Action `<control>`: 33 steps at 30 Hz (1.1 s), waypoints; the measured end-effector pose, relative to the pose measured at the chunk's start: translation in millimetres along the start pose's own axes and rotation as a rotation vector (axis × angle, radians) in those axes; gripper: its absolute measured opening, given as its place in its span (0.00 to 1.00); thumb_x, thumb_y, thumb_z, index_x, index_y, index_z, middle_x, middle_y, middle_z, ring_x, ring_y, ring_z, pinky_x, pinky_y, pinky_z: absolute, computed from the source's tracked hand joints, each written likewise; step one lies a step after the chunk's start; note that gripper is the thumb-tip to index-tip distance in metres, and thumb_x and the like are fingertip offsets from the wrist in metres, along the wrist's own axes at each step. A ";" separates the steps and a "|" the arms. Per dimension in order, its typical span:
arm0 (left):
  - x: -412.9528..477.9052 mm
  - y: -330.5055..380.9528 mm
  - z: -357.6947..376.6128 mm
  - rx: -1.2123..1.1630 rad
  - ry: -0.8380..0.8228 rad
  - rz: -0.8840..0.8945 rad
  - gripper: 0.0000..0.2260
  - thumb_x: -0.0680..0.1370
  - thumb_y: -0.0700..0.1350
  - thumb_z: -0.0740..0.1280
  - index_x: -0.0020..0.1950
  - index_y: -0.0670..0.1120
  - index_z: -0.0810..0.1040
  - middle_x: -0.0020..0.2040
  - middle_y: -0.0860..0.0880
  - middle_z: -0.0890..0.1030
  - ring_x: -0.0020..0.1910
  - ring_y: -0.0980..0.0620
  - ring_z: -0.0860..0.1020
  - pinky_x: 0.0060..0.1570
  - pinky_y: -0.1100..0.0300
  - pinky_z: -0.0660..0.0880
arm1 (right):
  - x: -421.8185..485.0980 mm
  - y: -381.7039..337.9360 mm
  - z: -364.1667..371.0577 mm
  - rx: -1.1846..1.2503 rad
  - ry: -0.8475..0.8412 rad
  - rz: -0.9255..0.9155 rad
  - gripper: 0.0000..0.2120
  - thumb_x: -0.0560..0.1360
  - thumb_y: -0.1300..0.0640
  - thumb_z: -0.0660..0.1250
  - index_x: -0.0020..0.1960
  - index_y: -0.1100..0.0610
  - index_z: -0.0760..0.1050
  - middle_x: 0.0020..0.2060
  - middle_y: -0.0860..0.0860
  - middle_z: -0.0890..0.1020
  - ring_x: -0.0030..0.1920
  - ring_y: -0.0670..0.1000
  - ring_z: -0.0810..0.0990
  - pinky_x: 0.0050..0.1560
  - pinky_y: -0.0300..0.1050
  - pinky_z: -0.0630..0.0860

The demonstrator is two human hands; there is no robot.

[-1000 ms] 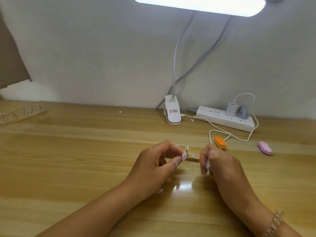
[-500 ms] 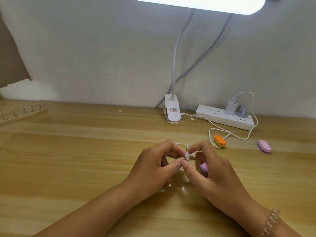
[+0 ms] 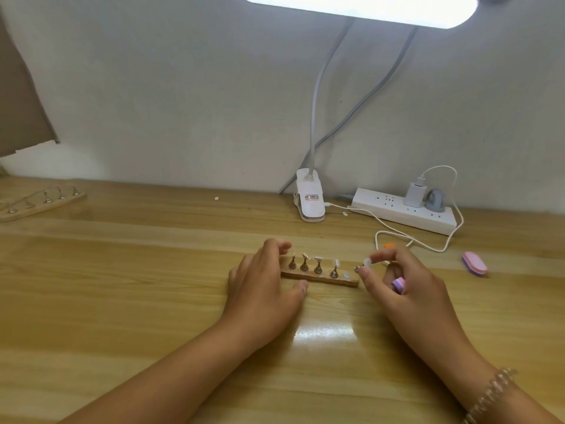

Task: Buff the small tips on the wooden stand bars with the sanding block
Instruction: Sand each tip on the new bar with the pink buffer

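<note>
Since only the head view is given, every line below is read from it:

- bar: wooden stand bar (image 3: 324,280) lies flat on the table (image 3: 122,286), mid-frame, between the two hands.
- seated tips: four tips (image 3: 318,259) stand upright on pegs along the bar; one round seat (image 3: 346,275) near its right end is bare.
- left hand (image 3: 263,283): fingers loosely spread over the bar's left end, thumb in front, fingers behind; bracing, not clenching.
- right hand (image 3: 406,283): thumb and forefinger pinch the fifth tip (image 3: 367,262) on its peg, just above the bar's right end. Whether the peg touches the bar: cannot tell.
- sanding block (image 3: 398,284): purple, tucked under the curled lower fingers of that same hand, not touching any tip.
- step (judgement): handling the fifth tip at its seat, between buffing passes; set down or lifted, cannot tell.
- next move (judgement): needs the block shifted up to the fingertips and the tip held steady, light strokes only; the peg looks easy to tip.
- rest: spare pink block (image 3: 474,263) at right, second bar (image 3: 42,203) far left, power strip (image 3: 403,214) and lamp clamp (image 3: 310,200) by the wall.
</note>
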State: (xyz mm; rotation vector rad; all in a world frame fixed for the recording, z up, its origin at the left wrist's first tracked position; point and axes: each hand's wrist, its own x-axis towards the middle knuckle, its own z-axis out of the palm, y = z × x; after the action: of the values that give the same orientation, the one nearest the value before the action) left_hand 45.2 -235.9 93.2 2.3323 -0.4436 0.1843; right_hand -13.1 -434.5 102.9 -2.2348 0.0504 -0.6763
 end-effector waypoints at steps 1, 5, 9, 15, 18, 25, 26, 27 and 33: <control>0.1 0.0 0.4 0.035 -0.021 0.002 0.22 0.77 0.55 0.68 0.68 0.60 0.63 0.61 0.65 0.71 0.65 0.60 0.67 0.62 0.60 0.58 | -0.3 -0.2 0.5 -0.008 -0.016 0.000 0.04 0.74 0.53 0.71 0.47 0.47 0.76 0.26 0.47 0.73 0.28 0.44 0.72 0.31 0.36 0.65; 0.1 0.3 0.8 0.020 -0.027 0.010 0.19 0.78 0.54 0.68 0.66 0.62 0.65 0.54 0.65 0.74 0.60 0.62 0.68 0.57 0.61 0.55 | -0.3 0.1 0.4 -0.040 -0.042 0.001 0.05 0.75 0.53 0.71 0.48 0.46 0.76 0.27 0.50 0.75 0.30 0.45 0.74 0.35 0.45 0.69; -1.2 1.7 0.0 -0.005 -0.007 0.037 0.17 0.77 0.52 0.68 0.63 0.63 0.66 0.51 0.65 0.74 0.56 0.63 0.68 0.57 0.61 0.57 | -2.2 -1.5 0.9 -0.081 -0.051 -0.021 0.06 0.75 0.53 0.71 0.47 0.46 0.75 0.27 0.51 0.75 0.32 0.46 0.75 0.37 0.49 0.72; -2.1 4.3 -0.9 -0.049 0.020 0.063 0.17 0.77 0.48 0.70 0.61 0.62 0.69 0.51 0.64 0.74 0.56 0.61 0.69 0.62 0.57 0.65 | -2.8 -1.6 0.3 -0.132 -0.073 -0.036 0.06 0.75 0.52 0.71 0.48 0.45 0.75 0.27 0.48 0.75 0.32 0.47 0.75 0.37 0.50 0.74; -3.2 5.1 -1.3 -0.065 0.021 0.067 0.17 0.77 0.47 0.70 0.61 0.61 0.70 0.51 0.64 0.75 0.56 0.61 0.69 0.63 0.55 0.67 | -4.5 -3.4 0.2 -0.163 -0.101 -0.051 0.10 0.74 0.51 0.72 0.52 0.43 0.74 0.28 0.46 0.74 0.32 0.47 0.75 0.37 0.49 0.74; -3.2 5.8 -1.2 -0.071 0.010 0.082 0.17 0.77 0.46 0.70 0.61 0.59 0.71 0.51 0.63 0.75 0.56 0.60 0.69 0.62 0.55 0.69 | -8.9 -9.4 2.3 -0.306 -0.109 -0.184 0.10 0.74 0.46 0.68 0.55 0.40 0.76 0.27 0.43 0.69 0.30 0.42 0.71 0.30 0.42 0.67; -3.4 5.6 -1.2 -0.074 0.008 0.083 0.17 0.77 0.46 0.70 0.61 0.59 0.71 0.51 0.63 0.75 0.56 0.60 0.69 0.62 0.55 0.69 | -8.7 -9.4 2.2 -0.307 -0.101 -0.186 0.08 0.74 0.47 0.68 0.53 0.40 0.76 0.27 0.43 0.69 0.29 0.43 0.71 0.30 0.42 0.67; -3.5 5.6 -1.2 -0.076 0.006 0.082 0.17 0.77 0.46 0.70 0.61 0.59 0.70 0.51 0.63 0.75 0.56 0.60 0.69 0.62 0.55 0.69 | -8.4 -9.2 2.0 -0.308 -0.099 -0.188 0.07 0.74 0.47 0.68 0.52 0.40 0.76 0.27 0.43 0.69 0.29 0.43 0.71 0.30 0.42 0.67; -1.7 5.9 -2.4 -0.073 0.006 0.037 0.16 0.77 0.49 0.70 0.61 0.58 0.69 0.52 0.62 0.76 0.58 0.59 0.72 0.64 0.53 0.68 | -10.2 -7.4 4.0 -0.324 -0.098 -0.221 0.06 0.73 0.45 0.66 0.50 0.41 0.74 0.27 0.43 0.69 0.29 0.43 0.70 0.29 0.40 0.64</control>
State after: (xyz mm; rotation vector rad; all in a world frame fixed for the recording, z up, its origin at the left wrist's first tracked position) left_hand 41.4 -237.7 98.3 2.2523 -0.4822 0.1898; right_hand -21.2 -424.2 101.2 -2.6095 -0.1479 -0.7151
